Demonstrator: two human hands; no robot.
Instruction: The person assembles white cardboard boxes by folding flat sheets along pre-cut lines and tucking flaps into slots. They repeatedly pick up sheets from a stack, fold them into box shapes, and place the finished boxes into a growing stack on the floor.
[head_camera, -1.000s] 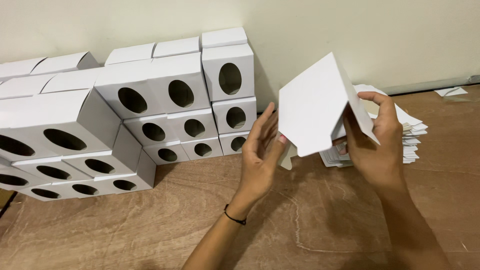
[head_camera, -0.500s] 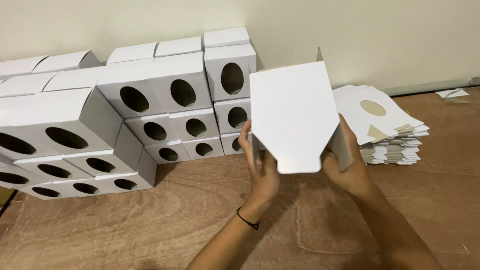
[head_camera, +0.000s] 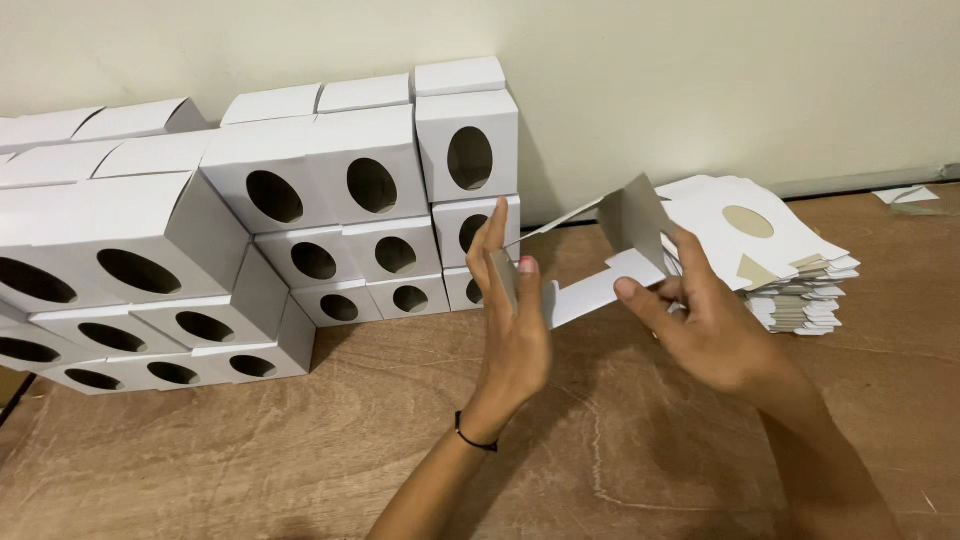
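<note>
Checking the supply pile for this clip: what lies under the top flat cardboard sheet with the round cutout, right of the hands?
More flat white sheets, stacked on the wooden surface; only their edges show. Their faces are covered.

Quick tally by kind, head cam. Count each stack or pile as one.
Wall of folded white boxes with oval holes: 1
Pile of flat blanks: 1
Carton blank held in both hands: 1
Hands: 2, left hand and right hand
Black wristband: 1
Paper scrap by the wall: 1
Total: 7
</note>
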